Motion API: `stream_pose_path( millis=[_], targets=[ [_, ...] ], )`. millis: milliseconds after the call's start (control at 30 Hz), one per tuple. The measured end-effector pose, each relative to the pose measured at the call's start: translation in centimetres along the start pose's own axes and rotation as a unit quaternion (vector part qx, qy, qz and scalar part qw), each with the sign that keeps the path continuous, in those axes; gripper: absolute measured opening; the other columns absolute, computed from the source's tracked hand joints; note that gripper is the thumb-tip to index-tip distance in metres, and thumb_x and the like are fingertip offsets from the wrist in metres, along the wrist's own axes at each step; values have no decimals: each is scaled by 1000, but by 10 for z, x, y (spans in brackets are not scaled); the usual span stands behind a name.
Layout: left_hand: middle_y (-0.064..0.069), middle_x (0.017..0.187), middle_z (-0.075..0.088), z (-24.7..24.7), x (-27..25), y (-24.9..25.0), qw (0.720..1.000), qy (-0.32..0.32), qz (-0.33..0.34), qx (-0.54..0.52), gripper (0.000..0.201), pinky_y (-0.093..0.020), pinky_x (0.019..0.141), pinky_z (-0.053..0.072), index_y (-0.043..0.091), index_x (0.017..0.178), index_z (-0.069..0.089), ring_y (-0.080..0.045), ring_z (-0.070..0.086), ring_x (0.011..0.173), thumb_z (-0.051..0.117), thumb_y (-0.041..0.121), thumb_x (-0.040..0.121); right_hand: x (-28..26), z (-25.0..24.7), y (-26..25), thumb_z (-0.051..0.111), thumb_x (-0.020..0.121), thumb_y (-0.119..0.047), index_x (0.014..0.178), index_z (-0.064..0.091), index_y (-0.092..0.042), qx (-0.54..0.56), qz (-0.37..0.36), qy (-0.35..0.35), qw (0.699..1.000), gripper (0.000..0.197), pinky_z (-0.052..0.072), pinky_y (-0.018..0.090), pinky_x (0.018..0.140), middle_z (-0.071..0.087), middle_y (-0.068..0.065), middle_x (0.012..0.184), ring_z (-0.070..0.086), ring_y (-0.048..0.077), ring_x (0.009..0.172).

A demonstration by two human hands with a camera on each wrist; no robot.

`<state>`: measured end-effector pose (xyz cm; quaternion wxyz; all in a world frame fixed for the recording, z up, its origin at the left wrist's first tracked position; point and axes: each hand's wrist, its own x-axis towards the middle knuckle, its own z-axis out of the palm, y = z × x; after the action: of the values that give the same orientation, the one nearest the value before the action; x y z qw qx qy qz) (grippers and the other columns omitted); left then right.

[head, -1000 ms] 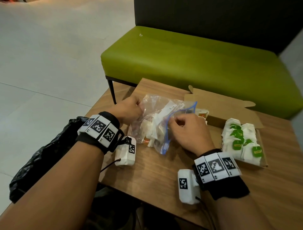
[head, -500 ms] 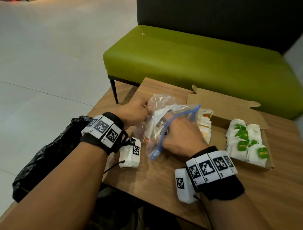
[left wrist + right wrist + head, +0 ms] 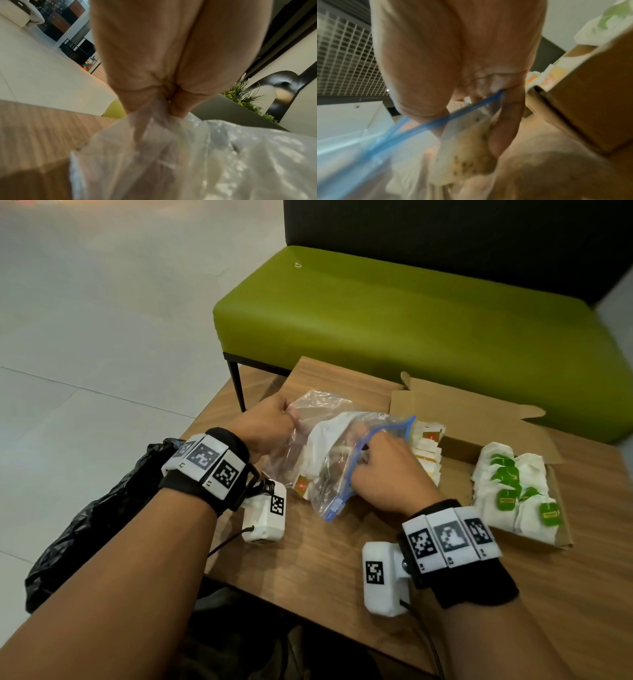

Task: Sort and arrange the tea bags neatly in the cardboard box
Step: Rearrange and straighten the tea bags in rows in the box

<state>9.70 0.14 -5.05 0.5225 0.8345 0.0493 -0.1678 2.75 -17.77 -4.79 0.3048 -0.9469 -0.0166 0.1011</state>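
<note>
My left hand (image 3: 265,428) pinches the bunched end of the clear zip bag (image 3: 325,460) of tea bags on the wooden table (image 3: 308,559). My right hand (image 3: 387,470) reaches into its blue-edged mouth; whether it grips anything is hidden. The cardboard box (image 3: 455,484) lies just beyond my right hand, with green-tagged tea bags (image 3: 513,491) inside; a green bench (image 3: 394,313) stands behind.

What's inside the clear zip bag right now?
Inside the zip bag are white tea bags, one with a red-orange tag. The right hand has its fingers in the blue-edged mouth. Crumpled plastic and that hand hide how many remain.
</note>
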Motion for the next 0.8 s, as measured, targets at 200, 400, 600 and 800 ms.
stream_pose_path(
  millis=[200, 400, 600, 800],
  targets=[
    [-11, 94, 63, -5, 4, -3, 999, 23, -24, -16, 16, -25, 46, 43, 16, 94, 48, -14, 54, 58, 37, 11, 104, 0, -11, 6, 60, 100, -18, 106, 54, -24, 250, 46, 59, 965, 11, 59, 42, 48, 67, 0, 105, 73, 22, 63],
    [-6, 70, 53, -1, 6, -3, 999, 28, -26, -12, 18, -26, 44, 40, 14, 89, 47, -11, 50, 45, 37, 11, 104, 1, -13, 12, 63, 98, -10, 103, 57, -17, 374, 59, 125, 917, 10, 53, 28, 47, 71, 8, 99, 72, 20, 73],
    [-11, 73, 51, -5, 15, -12, 999, 31, -17, 33, 13, -30, 50, 42, 10, 96, 48, -20, 48, 53, 38, 14, 102, -3, -26, 20, 60, 100, -11, 111, 62, -15, 477, 74, 187, 855, 12, 42, 19, 40, 73, 2, 99, 70, 11, 70],
    [-16, 87, 63, -2, 19, -10, 990, 52, -5, 129, 18, -38, 57, 52, 4, 107, 53, -30, 63, 69, 40, 11, 97, -14, -51, 30, 57, 101, -9, 107, 62, -13, 587, 22, 205, 783, 9, 37, 16, 39, 69, -2, 81, 58, 3, 54]
  ],
)
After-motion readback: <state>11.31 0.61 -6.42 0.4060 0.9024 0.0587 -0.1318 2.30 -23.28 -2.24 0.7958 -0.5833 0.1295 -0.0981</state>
